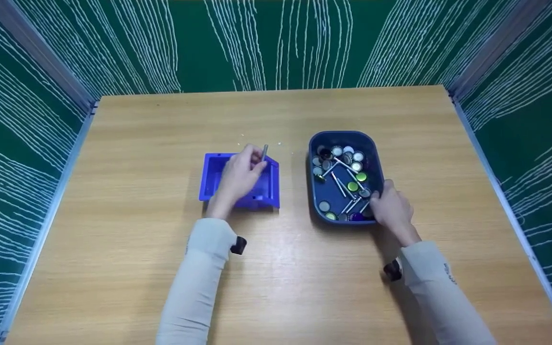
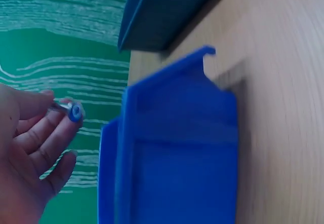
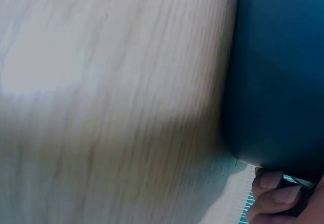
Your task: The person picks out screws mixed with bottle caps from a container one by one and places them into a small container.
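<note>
Pinching a screw (image 1: 264, 152) with loosely curled left fingers (image 2: 56, 142) over the blue bin (image 2: 182, 178), gripping the dark tub (image 1: 324, 189) at near right with curled right fingers (image 3: 268, 201).

Dark lettering (image 1: 449, 273) on right sleeve (image 1: 441, 299), too small to read.

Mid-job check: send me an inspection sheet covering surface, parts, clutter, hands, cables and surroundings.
Surface: wood-grain table, some glare.
Job's things: dark blue tray holding bottle caps and loose screws; blue bin left of it.
Clutter: tiny pale specks beyond the bin.
Hands: left hand pinches a single screw above the bin; right hand grips the tray's right side, towards the near corner.
Cables: nothing seen.
Surroundings: green panels with white streaks, metal posts at the back corners.
</note>
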Demonstrator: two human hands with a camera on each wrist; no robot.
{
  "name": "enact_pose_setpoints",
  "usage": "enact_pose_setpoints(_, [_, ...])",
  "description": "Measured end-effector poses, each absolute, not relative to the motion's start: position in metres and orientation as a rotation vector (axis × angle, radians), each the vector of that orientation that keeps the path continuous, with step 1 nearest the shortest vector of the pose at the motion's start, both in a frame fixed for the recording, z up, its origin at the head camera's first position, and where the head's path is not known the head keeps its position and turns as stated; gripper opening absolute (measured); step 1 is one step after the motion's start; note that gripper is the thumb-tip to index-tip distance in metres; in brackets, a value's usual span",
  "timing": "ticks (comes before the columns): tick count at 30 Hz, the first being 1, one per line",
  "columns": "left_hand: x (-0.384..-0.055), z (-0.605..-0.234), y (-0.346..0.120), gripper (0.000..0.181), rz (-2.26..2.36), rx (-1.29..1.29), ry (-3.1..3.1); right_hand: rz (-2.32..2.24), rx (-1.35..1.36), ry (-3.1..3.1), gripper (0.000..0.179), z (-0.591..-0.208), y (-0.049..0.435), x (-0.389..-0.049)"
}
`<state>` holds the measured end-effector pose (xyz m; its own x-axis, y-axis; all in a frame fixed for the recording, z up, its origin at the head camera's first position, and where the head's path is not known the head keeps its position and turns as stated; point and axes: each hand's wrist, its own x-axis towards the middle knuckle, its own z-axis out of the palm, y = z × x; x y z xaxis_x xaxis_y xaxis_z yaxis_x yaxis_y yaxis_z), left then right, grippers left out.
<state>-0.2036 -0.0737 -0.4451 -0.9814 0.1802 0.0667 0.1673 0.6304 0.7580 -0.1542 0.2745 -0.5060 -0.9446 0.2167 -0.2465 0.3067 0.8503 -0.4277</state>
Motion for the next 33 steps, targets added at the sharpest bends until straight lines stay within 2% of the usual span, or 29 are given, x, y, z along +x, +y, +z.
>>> enact_pose_setpoints(7, [-0.202, -0.453, -0.088, 0.013, 0.895, 0.180, 2.990, -0.706, 0.395, 2.839, 0.049, -0.506, 0.274, -0.154])
enact_pose_setpoints(18, [-0.202, -0.465, -0.090, 0.011, 0.745, -0.008, 2.998, -0.704, 0.401, 2.839, 0.048, -0.507, 0.275, -0.154])
enact_pose_setpoints(33, [-0.207, -0.461, -0.077, 0.012, 0.749, 0.063, 3.008, -0.701, 0.409, 2.820, 0.049, -0.508, 0.276, -0.155])
